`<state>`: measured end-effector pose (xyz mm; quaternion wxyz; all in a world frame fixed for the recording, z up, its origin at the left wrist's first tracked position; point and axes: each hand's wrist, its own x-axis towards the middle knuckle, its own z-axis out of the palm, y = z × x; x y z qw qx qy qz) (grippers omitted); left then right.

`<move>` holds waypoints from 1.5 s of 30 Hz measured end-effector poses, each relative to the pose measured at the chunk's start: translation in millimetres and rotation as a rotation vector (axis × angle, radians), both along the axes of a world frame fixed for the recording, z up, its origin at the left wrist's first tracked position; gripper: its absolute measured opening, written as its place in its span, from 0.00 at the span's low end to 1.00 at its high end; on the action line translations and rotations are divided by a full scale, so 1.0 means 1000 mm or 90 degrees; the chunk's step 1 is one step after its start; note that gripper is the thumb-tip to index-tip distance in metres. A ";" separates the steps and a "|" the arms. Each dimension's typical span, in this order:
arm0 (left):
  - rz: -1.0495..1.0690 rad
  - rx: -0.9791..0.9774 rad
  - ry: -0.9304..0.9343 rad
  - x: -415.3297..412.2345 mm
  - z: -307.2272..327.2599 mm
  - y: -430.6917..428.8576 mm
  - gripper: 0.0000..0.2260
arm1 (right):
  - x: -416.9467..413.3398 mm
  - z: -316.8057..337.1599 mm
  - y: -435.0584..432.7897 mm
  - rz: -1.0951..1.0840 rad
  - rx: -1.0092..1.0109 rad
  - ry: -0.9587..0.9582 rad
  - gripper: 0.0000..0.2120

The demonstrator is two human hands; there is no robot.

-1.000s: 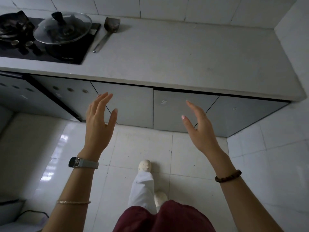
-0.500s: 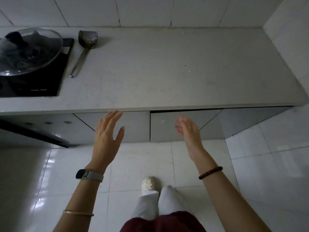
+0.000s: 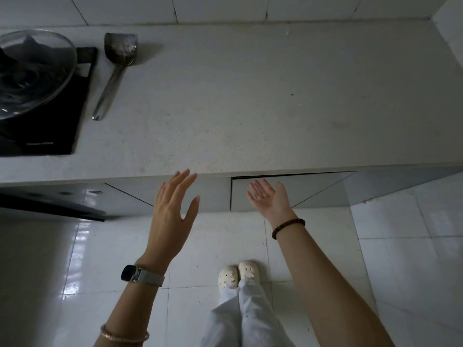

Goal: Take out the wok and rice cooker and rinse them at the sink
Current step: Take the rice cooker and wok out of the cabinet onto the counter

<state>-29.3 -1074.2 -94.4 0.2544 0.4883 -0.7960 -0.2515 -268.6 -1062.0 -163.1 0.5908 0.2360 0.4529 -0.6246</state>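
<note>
A dark pan under a glass lid (image 3: 32, 71) sits on the black hob (image 3: 50, 131) at the far left of the counter. No rice cooker shows. My left hand (image 3: 172, 214) is raised in front of the cabinet doors just under the counter edge, fingers spread, holding nothing. My right hand (image 3: 269, 200) is held out palm up before the right cabinet door (image 3: 308, 191), fingers apart and empty. That door stands slightly ajar at its top edge.
A metal spatula (image 3: 115, 68) lies on the pale counter (image 3: 250, 108) beside the hob. A dark open door (image 3: 50, 209) juts out low on the left. White floor tiles (image 3: 400, 259) lie below, with my feet (image 3: 238, 274) near the cabinets.
I have stepped closer and the view has shifted right and down over the counter. Both hands have risen toward the cabinet doors; the right palm has turned upward.
</note>
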 end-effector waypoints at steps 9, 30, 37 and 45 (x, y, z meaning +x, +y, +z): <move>0.009 -0.007 -0.016 0.002 -0.006 -0.009 0.20 | 0.002 -0.007 -0.022 -0.037 0.000 -0.014 0.26; -0.032 0.035 -0.022 -0.023 -0.013 0.051 0.20 | -0.009 -0.012 0.106 0.076 0.026 -0.009 0.27; -0.069 0.048 -0.021 -0.062 -0.016 0.110 0.20 | -0.037 -0.017 0.183 0.098 0.061 0.013 0.22; -0.077 0.057 -0.030 -0.125 -0.015 0.197 0.20 | -0.116 -0.006 0.276 0.169 0.087 0.030 0.25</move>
